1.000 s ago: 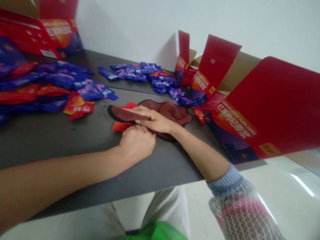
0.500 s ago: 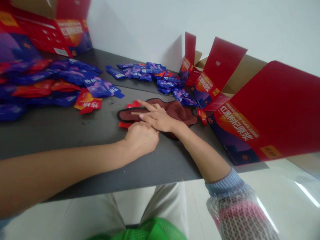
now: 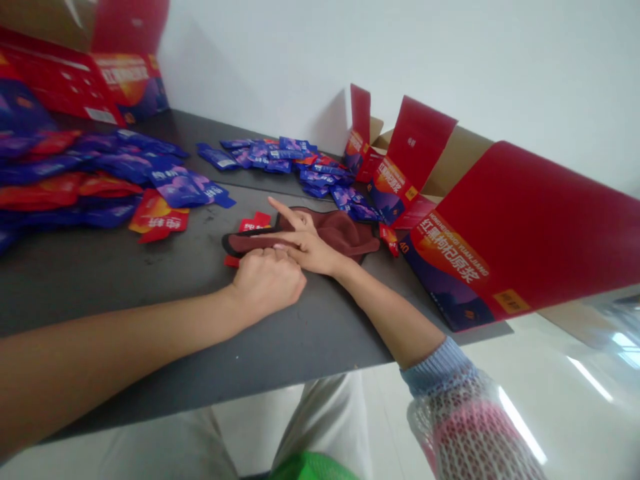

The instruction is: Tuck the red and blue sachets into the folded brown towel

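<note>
A brown cloth piece with black edging [image 3: 345, 233] lies crumpled on the grey table; its exact kind is unclear. My left hand [image 3: 270, 280] is closed in a fist at the near edge of its narrow left end, gripping the fabric there. Over the middle of the cloth rests my right hand [image 3: 307, 247], its index finger stretched up and left and other fingers extended along the strip, close against the left hand. A red sachet [image 3: 255, 222] shows partly from beneath the narrow end.
Blue and red sachets [image 3: 180, 183] are heaped at the left, and another pile of blue sachets [image 3: 280, 155] lies at the back. Open red cartons [image 3: 465, 260] stand along the right side. Another open carton [image 3: 125, 87] is at the back left. The table's front edge [image 3: 240, 395] is near my legs.
The camera view has shifted slightly. The narrow end of the cloth looks folded more over the right hand's fingers, and my right index finger points further up. Both hands stay at the cloth.
</note>
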Demonstrator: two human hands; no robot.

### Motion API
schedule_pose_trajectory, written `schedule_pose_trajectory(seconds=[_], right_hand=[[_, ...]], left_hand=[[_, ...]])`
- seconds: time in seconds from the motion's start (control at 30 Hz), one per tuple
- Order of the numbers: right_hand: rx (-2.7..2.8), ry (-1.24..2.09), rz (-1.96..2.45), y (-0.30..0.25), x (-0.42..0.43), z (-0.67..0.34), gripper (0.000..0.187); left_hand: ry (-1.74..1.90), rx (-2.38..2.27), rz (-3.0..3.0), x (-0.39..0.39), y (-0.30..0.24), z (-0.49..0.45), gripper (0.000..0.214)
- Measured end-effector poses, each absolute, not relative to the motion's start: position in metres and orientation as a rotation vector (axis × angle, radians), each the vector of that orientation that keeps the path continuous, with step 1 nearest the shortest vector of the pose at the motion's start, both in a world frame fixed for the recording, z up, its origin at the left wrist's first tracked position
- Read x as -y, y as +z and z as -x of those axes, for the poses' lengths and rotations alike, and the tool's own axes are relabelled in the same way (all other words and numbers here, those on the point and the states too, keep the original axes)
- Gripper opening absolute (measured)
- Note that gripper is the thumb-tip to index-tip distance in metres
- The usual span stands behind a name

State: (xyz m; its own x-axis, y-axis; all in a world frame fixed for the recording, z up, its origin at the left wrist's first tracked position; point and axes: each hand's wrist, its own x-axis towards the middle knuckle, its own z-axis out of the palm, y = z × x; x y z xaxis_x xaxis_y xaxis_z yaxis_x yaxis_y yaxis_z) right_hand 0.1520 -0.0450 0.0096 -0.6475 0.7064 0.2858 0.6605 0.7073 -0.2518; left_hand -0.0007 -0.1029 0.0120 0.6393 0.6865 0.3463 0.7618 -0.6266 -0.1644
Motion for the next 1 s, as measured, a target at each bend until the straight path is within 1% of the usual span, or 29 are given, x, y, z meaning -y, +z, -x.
schedule_pose_trajectory(seconds=[0.17, 0.3, 0.4, 0.5, 0.63, 0.77, 0.9, 1.0], right_hand=[[2.611, 0.252, 1.016, 0.010, 0.042, -0.155, 0.038], [2.675, 0.246, 1.106, 0.009, 0.038, -0.152, 0.034], [2.634, 0.118, 1.276, 0.005, 0.036, -0.144, 0.043], [2.548, -0.012, 1.496, 0.002, 0.032, -0.141, 0.053], [2.441, -0.038, 1.695, 0.003, 0.027, -0.151, 0.052], [2.398, -0.028, 1.706, 0.006, 0.027, -0.163, 0.050], [2.370, -0.005, 1.659, 0.005, 0.028, -0.165, 0.052], [2.346, -0.006, 1.641, 0.004, 0.028, -0.164, 0.053]], left_hand=[[-0.386, 1.102, 2.533, 0.108, 0.008, -0.001, 0.033], [-0.349, 1.078, 2.543, 0.110, 0.008, -0.004, 0.031], [-0.308, 1.094, 2.524, 0.110, 0.009, -0.006, 0.031], [-0.295, 1.233, 2.531, 0.107, 0.013, -0.003, 0.034], [-0.231, 1.459, 2.502, 0.096, 0.021, 0.007, 0.040], [-0.108, 1.572, 2.505, 0.086, 0.026, 0.015, 0.044], [-0.162, 1.665, 2.351, 0.086, 0.025, 0.017, 0.047], [-0.143, 1.752, 2.289, 0.083, 0.024, 0.019, 0.055]])
